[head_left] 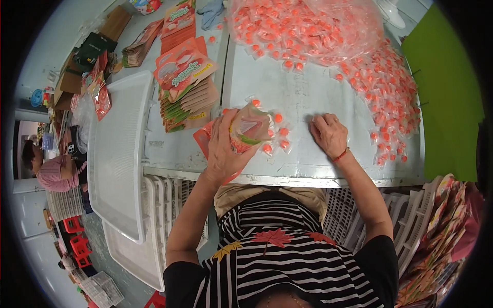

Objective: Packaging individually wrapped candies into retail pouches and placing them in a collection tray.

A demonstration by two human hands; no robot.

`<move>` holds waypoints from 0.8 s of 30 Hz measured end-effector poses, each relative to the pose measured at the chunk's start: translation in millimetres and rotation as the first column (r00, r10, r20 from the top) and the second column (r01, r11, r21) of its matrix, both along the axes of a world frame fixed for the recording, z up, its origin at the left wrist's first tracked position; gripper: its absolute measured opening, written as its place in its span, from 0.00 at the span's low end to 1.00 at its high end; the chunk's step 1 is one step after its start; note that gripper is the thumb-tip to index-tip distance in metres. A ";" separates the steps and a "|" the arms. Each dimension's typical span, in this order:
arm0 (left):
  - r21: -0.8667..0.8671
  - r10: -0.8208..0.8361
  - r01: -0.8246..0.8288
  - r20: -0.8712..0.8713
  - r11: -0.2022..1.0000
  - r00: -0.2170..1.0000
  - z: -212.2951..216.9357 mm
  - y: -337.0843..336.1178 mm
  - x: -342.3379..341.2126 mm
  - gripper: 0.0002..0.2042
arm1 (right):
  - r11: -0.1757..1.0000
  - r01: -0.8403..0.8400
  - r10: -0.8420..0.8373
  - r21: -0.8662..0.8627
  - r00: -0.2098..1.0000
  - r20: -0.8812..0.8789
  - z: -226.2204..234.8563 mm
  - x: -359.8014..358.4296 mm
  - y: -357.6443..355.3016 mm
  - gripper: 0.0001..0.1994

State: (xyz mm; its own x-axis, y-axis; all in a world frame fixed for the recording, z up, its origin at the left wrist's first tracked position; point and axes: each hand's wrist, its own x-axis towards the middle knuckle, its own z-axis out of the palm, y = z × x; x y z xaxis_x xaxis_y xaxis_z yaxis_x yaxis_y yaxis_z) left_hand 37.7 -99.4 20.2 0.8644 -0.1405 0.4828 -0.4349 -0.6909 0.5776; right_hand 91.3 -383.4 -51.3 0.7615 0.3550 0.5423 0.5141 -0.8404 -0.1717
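Observation:
My left hand (224, 149) is wrapped round a printed stand-up pouch (250, 126), held upright near the table's front edge with its mouth spread wide. Several individually wrapped orange-red candies (278, 118) lie just right of the pouch. Resting on the tabletop farther right, my right hand (329, 134) has its fingers curled in; whether something is inside them is hidden. Another red pouch (202, 138) lies partly under my left hand. A stack of flat pouches (187, 77) stands beyond it to the left.
A large clear bag (308, 28) of wrapped candies fills the far side, and a loose candy heap (382, 97) runs down the right. At the left is a white plastic tray (115, 149). A green panel (441, 92) borders the table's right. A person (56, 169) is at far left.

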 end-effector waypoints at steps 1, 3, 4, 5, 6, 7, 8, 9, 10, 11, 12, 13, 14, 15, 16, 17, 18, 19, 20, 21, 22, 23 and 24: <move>-0.003 -0.007 0.007 0.004 1.000 1.000 -1.2 -3.2 1.9 0.43 | 1.000 0.007 -0.007 -0.003 1.000 0.004 -1.5 6.2 -2.0 0.05; 0.039 -0.001 0.001 -0.005 0.999 1.000 -4.2 -9.0 5.5 0.43 | 0.958 0.101 -0.083 0.270 0.994 -0.076 -8.5 18.1 -4.6 0.05; 0.038 -0.008 0.008 -0.002 0.999 1.000 -4.9 -12.6 7.0 0.43 | 0.856 0.204 -0.140 0.474 0.976 -0.167 -10.0 24.6 -0.6 0.08; 0.077 0.014 -0.013 -0.009 0.997 1.000 -5.4 -17.1 8.5 0.43 | 0.855 0.207 -0.144 0.475 0.976 -0.165 -8.9 32.2 5.5 0.08; 0.115 0.036 -0.034 -0.014 0.993 0.999 -5.8 -21.7 9.7 0.43 | 0.522 0.284 -0.034 0.804 0.949 -0.313 -6.4 38.9 13.2 0.08; 0.116 0.031 -0.029 -0.011 0.993 0.999 -6.7 -26.2 12.0 0.43 | 0.073 0.376 0.135 0.924 0.914 -0.383 -4.1 41.8 23.2 0.08; 0.136 0.060 -0.059 -0.007 0.989 0.998 -9.7 -25.3 13.1 0.43 | -0.116 0.396 0.208 0.911 0.906 -0.368 20.3 39.9 44.8 0.08; 0.154 0.079 -0.078 -0.001 0.985 0.997 -10.7 -26.6 13.8 0.44 | -0.120 0.397 0.209 0.910 0.906 -0.367 40.0 37.2 62.2 0.08; 0.157 0.074 -0.073 0.000 0.985 0.997 -10.9 -29.6 15.1 0.44 | -0.214 0.343 0.265 0.915 0.922 -0.284 57.2 35.5 77.1 0.08; 0.161 0.063 -0.065 0.020 0.985 0.998 -11.3 -32.9 16.2 0.43 | -0.308 0.292 0.313 0.905 0.930 -0.193 70.2 34.3 89.6 0.07; 0.166 0.051 -0.057 0.038 0.984 0.998 -11.7 -35.6 16.7 0.43 | -0.311 0.291 0.311 0.905 0.931 -0.192 81.5 32.8 101.3 0.07; 0.168 0.050 -0.056 0.040 0.984 0.998 -12.5 -37.3 16.7 0.43 | -0.265 0.308 0.345 0.914 0.915 -0.209 91.3 31.5 112.0 0.07; 0.165 0.054 -0.061 0.045 0.984 0.998 -13.2 -38.8 17.1 0.43 | -0.217 0.321 0.376 0.922 0.899 -0.225 96.2 30.7 116.1 0.07; 0.161 0.058 -0.065 0.049 0.985 0.997 -13.4 -39.8 17.3 0.42 | -0.217 0.318 0.373 0.923 0.901 -0.222 95.4 28.3 115.0 0.07; 0.158 0.053 -0.060 0.052 0.986 0.997 -13.3 -40.2 17.6 0.42 | -0.047 0.327 0.396 0.944 0.874 -0.283 91.9 24.7 113.6 0.08; 0.155 0.048 -0.053 0.039 0.987 0.998 -14.1 -42.3 18.0 0.42 | 0.125 0.329 0.398 0.936 0.847 -0.351 86.7 21.2 109.9 0.08; 0.149 0.040 -0.043 0.025 0.988 0.999 -14.8 -44.4 18.3 0.43 | 0.111 0.277 0.371 0.954 0.879 -0.299 80.8 18.8 109.9 0.10; 0.140 0.021 -0.025 0.023 0.990 1.000 -13.9 -43.4 18.4 0.43 | 0.115 0.281 0.352 0.953 0.885 -0.304 75.4 16.0 112.4 0.10; 0.076 0.064 -0.061 -0.042 0.995 0.997 -12.7 -42.2 17.8 0.43 | 0.257 0.192 0.266 0.947 0.928 -0.260 69.8 11.6 114.5 0.11; 0.016 0.102 -0.101 -0.110 0.995 0.989 -11.7 -41.2 16.7 0.43 | 0.403 0.113 0.189 0.908 0.961 -0.203 68.1 6.4 116.9 0.11; 0.002 0.071 -0.071 -0.118 0.997 0.991 -13.3 -40.6 15.8 0.43 | 0.404 0.175 0.219 0.898 0.935 -0.280 67.3 -0.8 121.8 0.11; 0.019 0.092 -0.090 -0.095 0.996 0.991 -13.9 -37.9 15.6 0.43 | 0.401 0.233 0.249 0.886 0.903 -0.350 67.5 -4.3 127.0 0.12; 0.038 0.113 -0.110 -0.072 0.993 0.991 -15.3 -37.5 17.3 0.43 | 0.403 0.247 0.218 0.881 0.909 -0.355 65.4 -1.5 127.6 0.12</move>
State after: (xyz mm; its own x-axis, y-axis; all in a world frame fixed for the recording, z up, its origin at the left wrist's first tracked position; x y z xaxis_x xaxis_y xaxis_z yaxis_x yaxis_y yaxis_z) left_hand 54.9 -136.9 4.9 0.9086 -0.0562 0.4138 -0.3111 -0.7521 0.5810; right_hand 89.8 -255.9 14.1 0.9619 -0.1727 0.2117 0.2018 -0.0736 -0.9767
